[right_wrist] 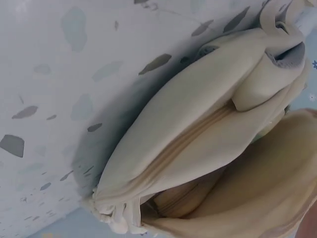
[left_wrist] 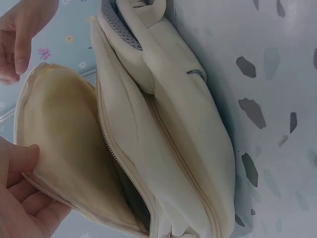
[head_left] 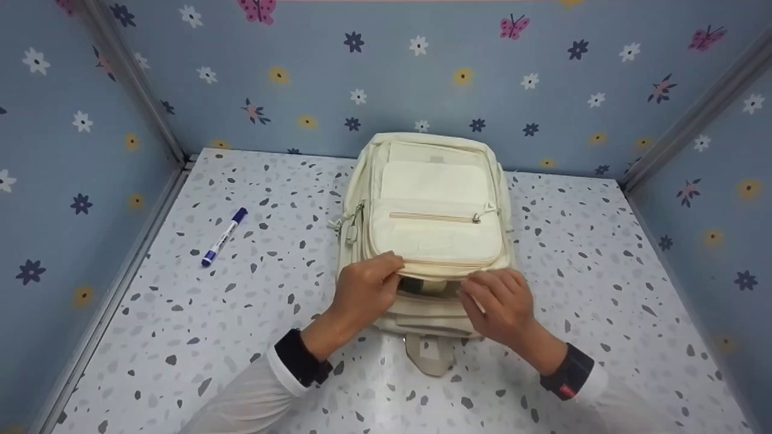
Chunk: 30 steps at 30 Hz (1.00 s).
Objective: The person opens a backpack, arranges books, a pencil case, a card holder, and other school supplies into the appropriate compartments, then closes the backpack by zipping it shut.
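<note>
One marker [head_left: 224,238], white with a purple-blue cap and end, lies on the surface [head_left: 151,337] well to the left of the left grip [head_left: 368,286]; we find it in the head view alone. Next along, we see that left grip reaching forward from a dark wristband [head_left: 298,357], thumb and bent fingers clamped on the edge of the front panel [head_left: 437,238] of a backpack [head_left: 434,181]. The left wrist view shows us the thumb on the panel's inner side, plus a row of zip teeth [left_wrist: 115,154] and grey mesh padding [left_wrist: 124,32] that we cannot make out from the head.

Beyond and between both grips, the backpack rests on the surface, cream and soft-sided, a tan zip line crossing its front pocket. Its mouth gapes between the grips, dark inside from above; the right wrist view gives us folds of tan lining [right_wrist: 185,198]. A beige strap loop [head_left: 429,358] lies nearer the person than either grip.

Farthest right, the right grip [head_left: 502,298] has bent fingers at the other end of the panel edge. We cannot tell whether they hold fabric: the left wrist view puts them just beside the panel.
</note>
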Available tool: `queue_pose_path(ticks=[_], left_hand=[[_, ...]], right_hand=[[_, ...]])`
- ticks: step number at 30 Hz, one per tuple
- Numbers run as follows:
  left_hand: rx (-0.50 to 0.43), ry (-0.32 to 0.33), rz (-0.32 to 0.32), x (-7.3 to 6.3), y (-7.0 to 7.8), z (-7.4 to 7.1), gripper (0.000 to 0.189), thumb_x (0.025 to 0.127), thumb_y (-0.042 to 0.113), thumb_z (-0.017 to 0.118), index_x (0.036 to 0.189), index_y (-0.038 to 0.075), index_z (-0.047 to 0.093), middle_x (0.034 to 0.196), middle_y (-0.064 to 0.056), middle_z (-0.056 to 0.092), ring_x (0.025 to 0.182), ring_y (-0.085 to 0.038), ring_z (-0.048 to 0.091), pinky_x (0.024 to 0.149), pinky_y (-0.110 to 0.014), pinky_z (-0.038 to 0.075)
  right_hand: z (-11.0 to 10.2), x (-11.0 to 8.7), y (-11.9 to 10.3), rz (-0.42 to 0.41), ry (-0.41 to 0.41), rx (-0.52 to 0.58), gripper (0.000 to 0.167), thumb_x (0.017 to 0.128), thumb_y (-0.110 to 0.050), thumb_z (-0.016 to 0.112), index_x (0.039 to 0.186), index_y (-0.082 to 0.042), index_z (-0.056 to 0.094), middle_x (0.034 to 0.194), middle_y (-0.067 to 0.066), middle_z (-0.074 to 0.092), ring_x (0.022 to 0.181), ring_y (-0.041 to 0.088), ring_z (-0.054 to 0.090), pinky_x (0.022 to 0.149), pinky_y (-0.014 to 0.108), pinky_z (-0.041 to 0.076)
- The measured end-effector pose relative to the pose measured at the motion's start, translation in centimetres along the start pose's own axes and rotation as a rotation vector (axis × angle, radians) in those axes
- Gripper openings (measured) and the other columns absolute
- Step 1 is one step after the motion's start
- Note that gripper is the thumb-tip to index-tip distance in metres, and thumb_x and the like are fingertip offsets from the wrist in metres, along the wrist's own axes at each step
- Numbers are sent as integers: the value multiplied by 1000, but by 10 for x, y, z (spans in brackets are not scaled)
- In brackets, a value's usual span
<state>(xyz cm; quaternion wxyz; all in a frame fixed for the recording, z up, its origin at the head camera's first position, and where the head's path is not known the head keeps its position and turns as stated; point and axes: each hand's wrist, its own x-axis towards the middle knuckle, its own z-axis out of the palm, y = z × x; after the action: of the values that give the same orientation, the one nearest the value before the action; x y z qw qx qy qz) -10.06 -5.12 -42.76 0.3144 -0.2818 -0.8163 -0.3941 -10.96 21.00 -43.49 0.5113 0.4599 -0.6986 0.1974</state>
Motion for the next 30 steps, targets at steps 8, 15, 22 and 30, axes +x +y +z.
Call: queue_pose_path(ticks=[8, 15, 22, 30], left_hand=[[-5, -14, 31, -14, -5, 6, 28, 75, -20, 66, 83, 5, 75, 91, -9, 79, 90, -22, 78, 91, -27, 58], [25, -64, 56, -31, -10, 10, 23, 76, -16, 72, 89, 2, 78, 99, -12, 78, 101, -30, 76, 92, -35, 59], [50, -90, 108, -31, -24, 5, 14, 78, -1, 74, 91, 2, 78, 94, -11, 77, 94, -27, 75, 103, -49, 53], [129, 42, -76, 0, -67, -3, 11, 82, 0, 69, 91, -1, 75, 92, -15, 75, 90, -33, 70, 92, -52, 54]], right_hand=[[-7, -20, 1, 131, -278, -43, 30, 104, -22, 66, 123, -1, 75, 126, 14, 73, 109, 34, 72, 89, 45, 58], [-4, -34, -6, 117, -269, -49, 21, 104, -9, 62, 116, -5, 79, 120, 9, 76, 106, 30, 74, 87, 42, 60], [-4, -41, -10, 119, -265, -38, 21, 104, -9, 61, 113, -4, 80, 117, 11, 77, 105, 30, 75, 83, 41, 61], [-6, -43, -11, 137, -297, -45, 21, 104, -10, 61, 113, -4, 80, 117, 12, 76, 106, 30, 75, 84, 40, 61]])
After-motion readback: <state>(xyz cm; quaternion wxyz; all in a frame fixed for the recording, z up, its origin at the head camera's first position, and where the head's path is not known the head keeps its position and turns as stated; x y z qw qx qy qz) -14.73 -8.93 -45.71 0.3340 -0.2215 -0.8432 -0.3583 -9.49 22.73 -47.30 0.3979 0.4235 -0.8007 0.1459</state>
